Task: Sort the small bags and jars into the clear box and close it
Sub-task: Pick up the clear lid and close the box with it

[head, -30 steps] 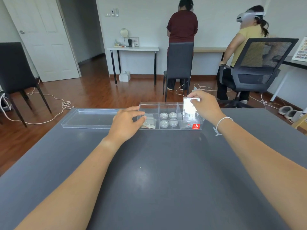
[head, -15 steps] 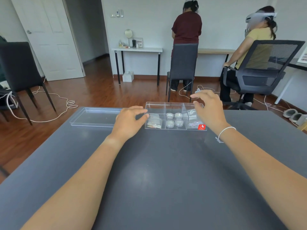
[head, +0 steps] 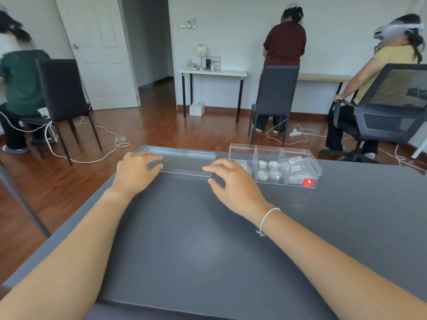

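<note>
The clear box [head: 275,166] sits lidless at the table's [head: 208,239] far edge, four round jars [head: 269,169] in its middle compartment and small bags [head: 295,167] in its right one. Both hands have left the box for the clear lid [head: 182,161] just left of it. The left hand [head: 136,173] and right hand [head: 231,181], fingers spread, flank the lid, gripping nothing.

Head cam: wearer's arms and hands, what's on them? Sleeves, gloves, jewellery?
Both forearms are bare right up to the frame edge, with no sleeves in view. No gloves, rings or watch on the left hand or right hand. The only item is a thin white cord bracelet, knotted, on the right wrist.
</note>
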{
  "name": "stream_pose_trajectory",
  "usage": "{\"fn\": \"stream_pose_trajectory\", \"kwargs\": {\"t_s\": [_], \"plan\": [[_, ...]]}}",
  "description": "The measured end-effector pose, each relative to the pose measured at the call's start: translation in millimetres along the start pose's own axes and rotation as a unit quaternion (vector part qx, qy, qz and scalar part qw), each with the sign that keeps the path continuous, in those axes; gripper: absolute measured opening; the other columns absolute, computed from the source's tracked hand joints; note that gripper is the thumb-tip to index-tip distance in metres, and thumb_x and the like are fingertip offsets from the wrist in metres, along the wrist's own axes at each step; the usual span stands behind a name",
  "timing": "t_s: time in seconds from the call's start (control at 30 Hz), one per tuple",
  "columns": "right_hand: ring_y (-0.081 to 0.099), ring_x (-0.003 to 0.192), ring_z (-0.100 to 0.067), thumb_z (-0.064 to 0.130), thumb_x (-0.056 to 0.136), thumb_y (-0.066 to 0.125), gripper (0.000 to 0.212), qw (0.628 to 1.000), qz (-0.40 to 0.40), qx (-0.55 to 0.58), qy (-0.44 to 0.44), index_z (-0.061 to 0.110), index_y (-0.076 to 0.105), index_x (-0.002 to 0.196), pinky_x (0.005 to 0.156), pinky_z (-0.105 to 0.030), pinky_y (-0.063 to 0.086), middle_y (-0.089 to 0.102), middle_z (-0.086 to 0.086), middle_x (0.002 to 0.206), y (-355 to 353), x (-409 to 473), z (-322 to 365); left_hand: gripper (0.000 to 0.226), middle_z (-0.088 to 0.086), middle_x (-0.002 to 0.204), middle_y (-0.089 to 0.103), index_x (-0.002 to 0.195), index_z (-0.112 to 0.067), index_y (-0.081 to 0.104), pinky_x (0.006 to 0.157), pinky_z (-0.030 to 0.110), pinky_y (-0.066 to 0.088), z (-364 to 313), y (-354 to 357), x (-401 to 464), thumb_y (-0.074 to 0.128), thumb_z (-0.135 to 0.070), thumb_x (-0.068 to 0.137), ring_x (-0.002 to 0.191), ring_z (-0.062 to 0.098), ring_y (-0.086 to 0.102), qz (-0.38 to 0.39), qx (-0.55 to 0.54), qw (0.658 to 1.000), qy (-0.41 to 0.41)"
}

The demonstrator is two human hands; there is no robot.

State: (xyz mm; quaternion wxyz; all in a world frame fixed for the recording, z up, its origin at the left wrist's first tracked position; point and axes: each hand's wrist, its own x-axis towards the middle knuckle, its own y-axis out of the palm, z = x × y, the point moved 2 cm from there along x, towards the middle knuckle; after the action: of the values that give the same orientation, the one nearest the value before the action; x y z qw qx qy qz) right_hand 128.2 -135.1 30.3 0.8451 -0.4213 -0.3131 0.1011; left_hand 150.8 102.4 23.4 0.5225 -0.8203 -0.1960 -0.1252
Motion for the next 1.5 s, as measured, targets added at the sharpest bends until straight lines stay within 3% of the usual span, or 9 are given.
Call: {"fn": "stream_pose_trajectory", "kwargs": {"t_s": [0.3,0.5,0.63,0.83,1.0,1.07,1.17,1.37,1.5], "plan": [[0.042,0.116,-0.028,0.020,0.091,0.041,0.038,0.991,0.063,-0.087,0.082,0.016,0.047,0.129,0.091,-0.040,0.043,0.050,-0.005,0.129,42.4,29.9,4.4,0.022,0.002,0.118,0.064,0.102,-0.024,0.068,0.095,0.044,0.041,34.0,-8.1,-1.9,0.062,-0.023,0.081,0.111,0.031,0.050,0.035,-0.003,0.999,-0.040],[0.046,0.109,-0.029,0.007,0.089,0.039,0.032,0.991,0.040,-0.077,0.101,0.013,0.059,0.113,0.081,-0.037,0.045,0.056,-0.008,0.116,46.4,35.5,3.9,0.007,0.005,0.103,0.066,0.082,-0.023,0.069,0.092,0.044,0.044,34.9,-12.9,-3.1,0.064,-0.019,0.079,0.101,0.028,0.055,0.046,-0.051,0.996,-0.056],[0.048,0.106,-0.028,0.005,0.088,0.038,0.029,0.994,0.005,-0.046,0.097,0.012,0.063,0.101,0.080,-0.037,0.047,0.060,-0.006,0.111,39.3,31.6,6.2,0.007,0.006,0.103,0.065,0.079,-0.023,0.068,0.094,0.043,0.043,29.3,-20.5,-6.3,0.063,-0.018,0.080,0.099,0.027,0.056,0.039,-0.072,0.995,-0.054],[0.050,0.104,-0.022,0.008,0.088,0.043,0.023,0.995,-0.051,0.023,0.085,0.015,0.064,0.095,0.079,-0.030,0.043,0.062,-0.003,0.104,23.8,25.9,18.6,0.012,-0.002,0.090,0.058,0.084,-0.022,0.068,0.080,0.031,0.039,17.7,-51.8,-16.0,0.065,-0.011,0.080,0.083,0.021,0.052,-0.059,-0.132,0.990,0.000],[0.050,0.097,-0.017,0.007,0.085,0.048,0.022,0.986,-0.097,0.093,0.098,0.018,0.066,0.087,0.067,-0.020,0.029,0.064,0.001,0.095,-3.3,22.8,19.4,0.016,-0.004,0.099,0.058,0.095,-0.022,0.069,0.085,0.027,0.042,-2.4,-72.4,-26.8,0.064,-0.013,0.082,0.094,0.016,0.052,-0.107,-0.162,0.980,0.051],[0.049,0.096,-0.017,0.005,0.085,0.049,0.022,0.982,-0.118,0.114,0.098,0.018,0.066,0.084,0.063,-0.018,0.026,0.064,0.001,0.092,-17.2,20.3,17.1,0.020,-0.003,0.102,0.059,0.097,-0.024,0.068,0.084,0.016,0.043,-13.9,-77.7,-29.2,0.064,-0.012,0.082,0.094,0.012,0.054,-0.126,-0.188,0.971,0.069],[0.049,0.096,-0.016,0.005,0.084,0.050,0.023,0.975,-0.144,0.134,0.099,0.020,0.066,0.080,0.068,-0.018,0.027,0.061,0.007,0.088,-43.0,14.7,11.2,0.023,-0.008,0.102,0.059,0.098,-0.026,0.066,0.085,0.016,0.046,-32.7,-82.7,-31.7,0.065,-0.011,0.081,0.092,0.002,0.056,-0.141,-0.247,0.954,0.096],[0.052,0.095,-0.013,0.007,0.084,0.055,0.021,0.969,-0.169,0.143,0.108,0.025,0.064,0.075,0.082,-0.025,0.037,0.060,0.011,0.088,-94.0,-6.4,-10.2,0.036,-0.029,0.100,0.060,0.097,-0.042,0.063,0.086,0.012,0.046,-66.1,-78.2,-34.9,0.068,-0.011,0.077,0.089,0.002,0.059,-0.113,-0.349,0.920,0.136],[0.050,0.068,-0.004,0.010,0.084,0.056,0.026,0.968,-0.167,0.143,0.119,0.031,0.062,0.069,0.056,-0.005,0.036,0.058,0.020,0.076,-123.5,-24.2,-30.1,0.036,-0.020,0.105,0.059,0.101,-0.033,0.064,0.082,0.008,0.044,-87.2,-58.7,-32.5,0.067,-0.006,0.078,0.090,-0.001,0.058,-0.085,-0.346,0.922,0.151]]}}
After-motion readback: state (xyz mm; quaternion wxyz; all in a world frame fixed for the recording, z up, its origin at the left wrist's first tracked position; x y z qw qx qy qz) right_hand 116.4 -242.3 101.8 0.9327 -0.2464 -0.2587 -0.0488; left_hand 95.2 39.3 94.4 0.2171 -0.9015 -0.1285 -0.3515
